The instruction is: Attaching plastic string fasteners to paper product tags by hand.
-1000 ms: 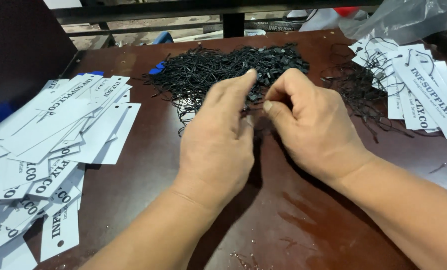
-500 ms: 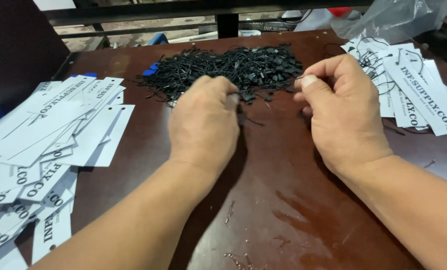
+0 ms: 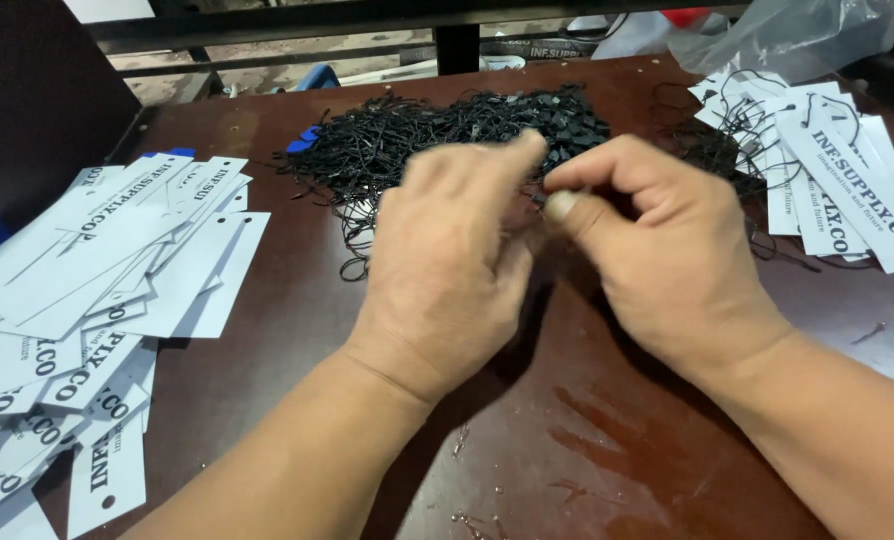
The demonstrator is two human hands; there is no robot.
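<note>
My left hand [image 3: 457,250] and my right hand [image 3: 667,250] meet fingertip to fingertip at the near edge of a heap of thin black string fasteners [image 3: 447,135] on a dark brown table [image 3: 297,400]. My right thumb and forefinger are pinched together on what looks like a black string. The left hand is motion-blurred, its forefinger stretched toward that pinch and its thumb hidden, so its grip is unclear.
A spread of white printed card tags [image 3: 107,290] covers the table's left side. More white tags threaded with black strings [image 3: 827,170] lie at the right. A crumpled clear plastic bag [image 3: 797,35] sits at the back right. A small blue item [image 3: 305,140] lies beside the heap.
The hands were together a second ago, drew apart half a second ago, and have come back together at the heap's near edge.
</note>
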